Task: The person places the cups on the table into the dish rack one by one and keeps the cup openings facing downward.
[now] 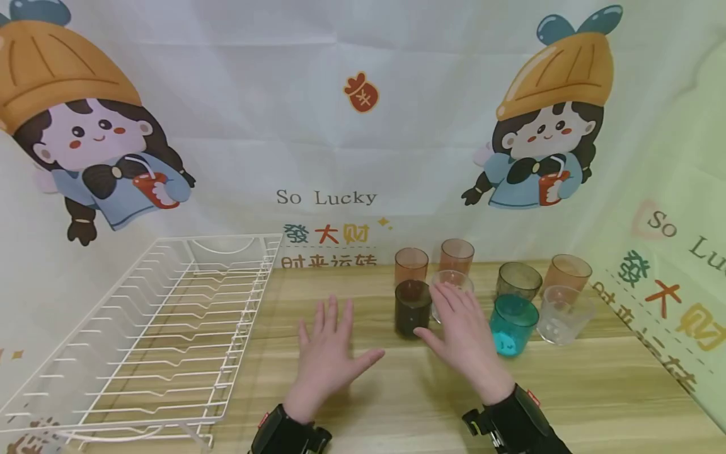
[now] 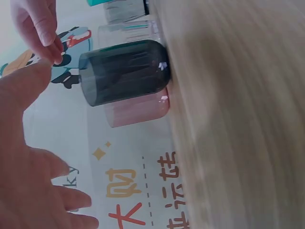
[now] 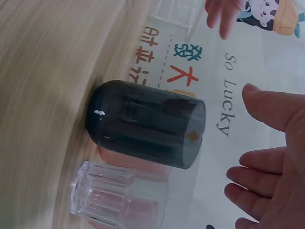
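My left hand (image 1: 328, 356) hovers over the wooden table with its fingers spread, holding nothing. To its right, a dark smoky glass (image 1: 412, 310) stands upright; the right wrist view shows that glass (image 3: 145, 123) apart from my extended fingers. My right hand (image 1: 467, 340), fingers straight and thumb out, is just right of the dark glass and overlaps a clear glass (image 1: 462, 280) behind it. Two amber-pink glasses (image 1: 411, 260) (image 1: 457, 254) stand at the back. In the left wrist view the dark glass (image 2: 125, 72) is beyond my thumb.
Right of my right hand are a turquoise glass (image 1: 513, 328), a grey-green glass (image 1: 518, 280), another amber-pink glass (image 1: 569, 272) and a clear ribbed glass (image 1: 561, 321). On the left stands a white wire dish rack (image 1: 224, 340). A printed cloth (image 1: 317, 139) hangs behind the table (image 1: 397, 410).
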Demonstrator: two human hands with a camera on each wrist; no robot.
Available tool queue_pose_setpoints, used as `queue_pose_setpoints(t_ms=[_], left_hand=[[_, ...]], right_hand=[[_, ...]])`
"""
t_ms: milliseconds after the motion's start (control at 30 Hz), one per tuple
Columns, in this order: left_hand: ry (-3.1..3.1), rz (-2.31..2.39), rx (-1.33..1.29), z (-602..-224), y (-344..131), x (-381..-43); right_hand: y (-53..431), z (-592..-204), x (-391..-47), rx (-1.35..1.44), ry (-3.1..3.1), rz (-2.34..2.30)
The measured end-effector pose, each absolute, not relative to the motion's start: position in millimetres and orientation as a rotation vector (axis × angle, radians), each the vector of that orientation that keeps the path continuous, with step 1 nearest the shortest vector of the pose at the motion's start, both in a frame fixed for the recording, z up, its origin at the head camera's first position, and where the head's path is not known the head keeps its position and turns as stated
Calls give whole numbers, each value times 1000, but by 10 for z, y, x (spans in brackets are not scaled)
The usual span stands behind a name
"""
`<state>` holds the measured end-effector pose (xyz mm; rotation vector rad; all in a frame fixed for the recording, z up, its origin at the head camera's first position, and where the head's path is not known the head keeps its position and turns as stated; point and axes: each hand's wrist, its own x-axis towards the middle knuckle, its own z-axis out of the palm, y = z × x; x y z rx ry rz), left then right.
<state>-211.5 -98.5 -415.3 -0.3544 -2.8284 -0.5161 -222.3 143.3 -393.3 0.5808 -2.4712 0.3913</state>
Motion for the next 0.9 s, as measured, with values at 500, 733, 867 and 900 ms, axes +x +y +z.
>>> queue_pose_setpoints(t_ms=[500, 733, 867, 900], left_hand=[[-2711, -588, -417, -4246, -944, -2221], [-2710, -669, -455, -4246, -908, -2227], [-2717, -709, -471, -4239, -879, -2220], [-2720, -710, -476, -4239, -874, -2218]], right_hand=[[1299, -4041, -2452, 656, -2365, 438], [1236, -4097, -2539, 649, -2409, 357], [1210, -4116, -2566, 651, -2434, 350], [1205, -4121, -2571, 652, -2439, 356]])
